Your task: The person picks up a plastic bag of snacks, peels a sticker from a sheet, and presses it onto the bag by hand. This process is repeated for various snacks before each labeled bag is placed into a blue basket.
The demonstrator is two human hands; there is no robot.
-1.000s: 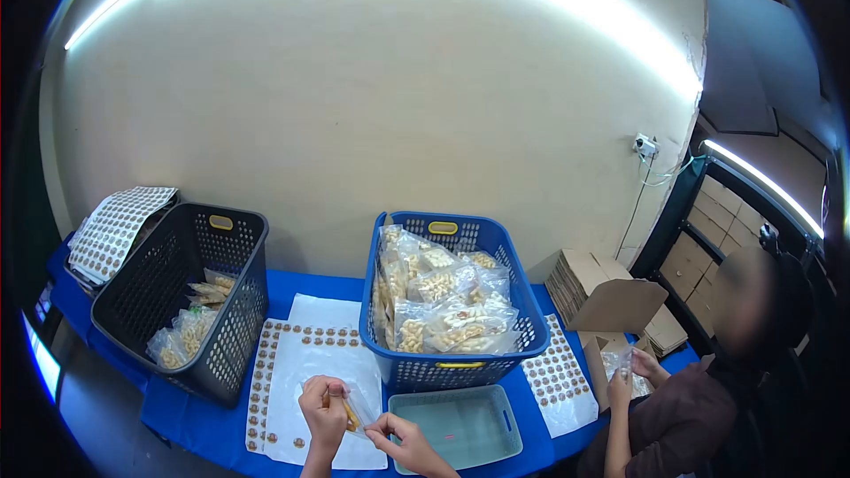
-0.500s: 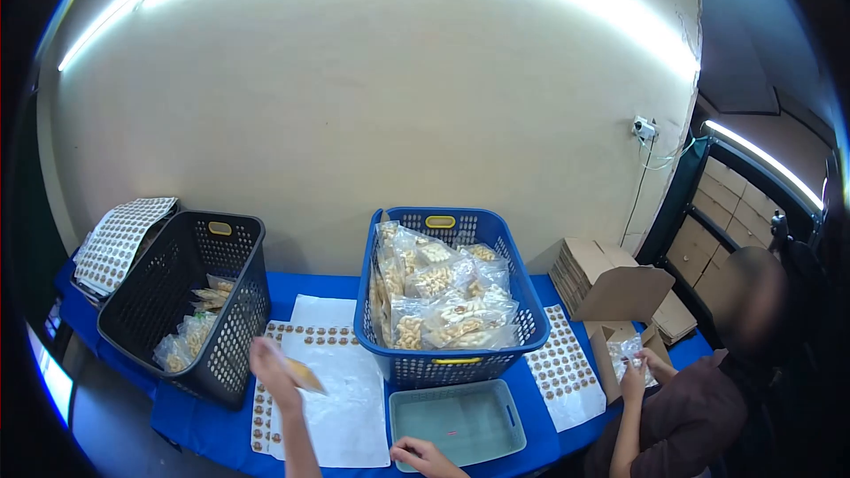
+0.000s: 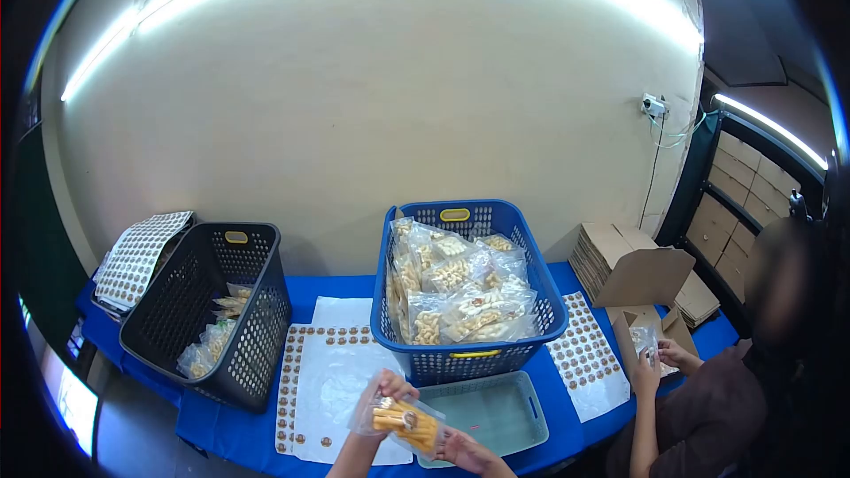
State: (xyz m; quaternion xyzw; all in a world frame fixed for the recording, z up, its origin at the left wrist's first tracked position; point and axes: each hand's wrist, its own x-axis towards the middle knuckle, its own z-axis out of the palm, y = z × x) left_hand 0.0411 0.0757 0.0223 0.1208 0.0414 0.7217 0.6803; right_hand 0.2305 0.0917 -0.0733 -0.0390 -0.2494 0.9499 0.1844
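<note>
A clear plastic bag of orange-yellow snack sticks (image 3: 398, 423), with a round brown sticker on its face, is held up over the sticker sheet (image 3: 341, 381). My left hand (image 3: 394, 387) grips the bag along its upper edge. At the lower right edge of the bag, the fingers of my right hand (image 3: 469, 453) are on the plastic, partly hidden behind it. Just right of the bag lies a shallow grey-green tray (image 3: 505, 403). Behind it stands a blue basket (image 3: 469, 370) heaped with clear bags of pale snacks (image 3: 460, 288).
A black basket (image 3: 252, 350) at left holds several bags. Sticker sheets (image 3: 142, 252) are piled behind it. At right are another sticker sheet (image 3: 584, 363), flat cardboard boxes (image 3: 611, 257) and a co-worker (image 3: 717, 407) handling a bag over an open box (image 3: 624, 336).
My left hand has brought the bag rightward from near the black basket. My right hand has moved from the tray's near edge to the bag. The view has shifted slightly.
</note>
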